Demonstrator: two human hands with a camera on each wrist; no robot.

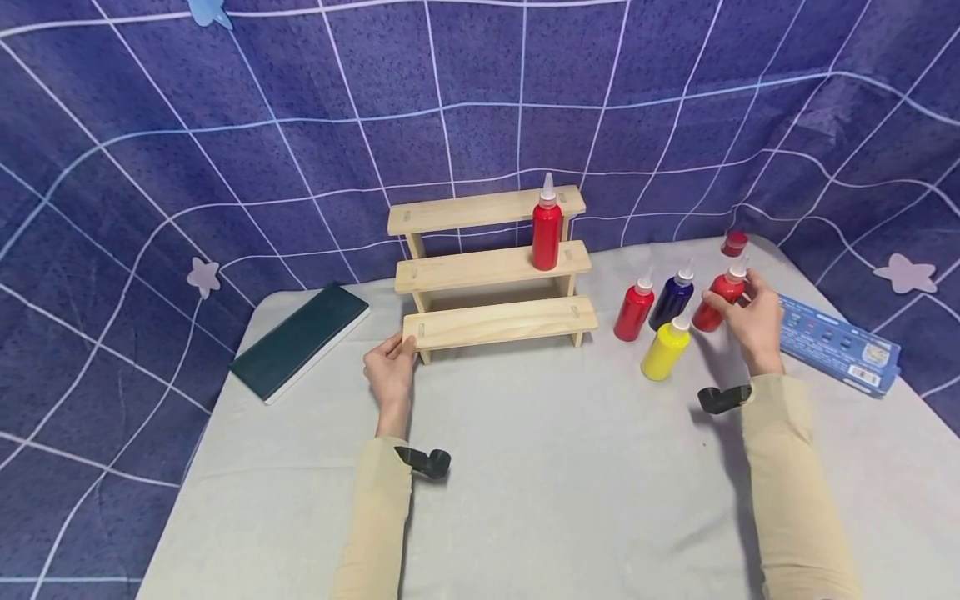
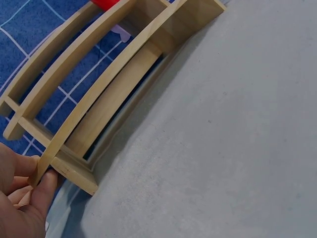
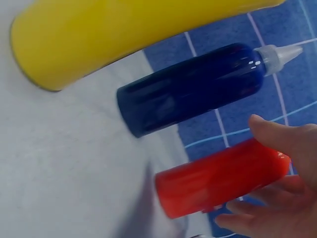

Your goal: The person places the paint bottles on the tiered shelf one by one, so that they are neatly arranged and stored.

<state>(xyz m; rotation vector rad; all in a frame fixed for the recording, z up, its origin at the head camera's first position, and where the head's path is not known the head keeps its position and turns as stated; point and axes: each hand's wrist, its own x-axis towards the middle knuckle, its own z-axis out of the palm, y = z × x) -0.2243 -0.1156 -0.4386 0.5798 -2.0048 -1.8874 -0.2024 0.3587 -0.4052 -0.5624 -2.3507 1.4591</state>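
In the head view my left hand (image 1: 390,375) pinches the front left corner of a three-tier wooden display stand (image 1: 498,323). The left wrist view shows thumb and fingertips on either side of the lowest board's end (image 2: 45,161). My right hand (image 1: 753,321) is around the upper part of a red squeeze bottle (image 1: 705,315) with a pale nozzle. In the right wrist view its thumb (image 3: 277,133) is spread above this bottle and the fingers lie below, with a gap beside the thumb. Another red bottle (image 1: 547,237) stands upright on the middle tier.
Left of the reached-for bottle stand a dark blue bottle (image 1: 671,302), a yellow bottle (image 1: 665,352) and a third red bottle (image 1: 633,312). A small red cap-like item (image 1: 734,243) lies behind them, a blue box (image 1: 840,343) at right, and a dark green book (image 1: 300,342) at left.
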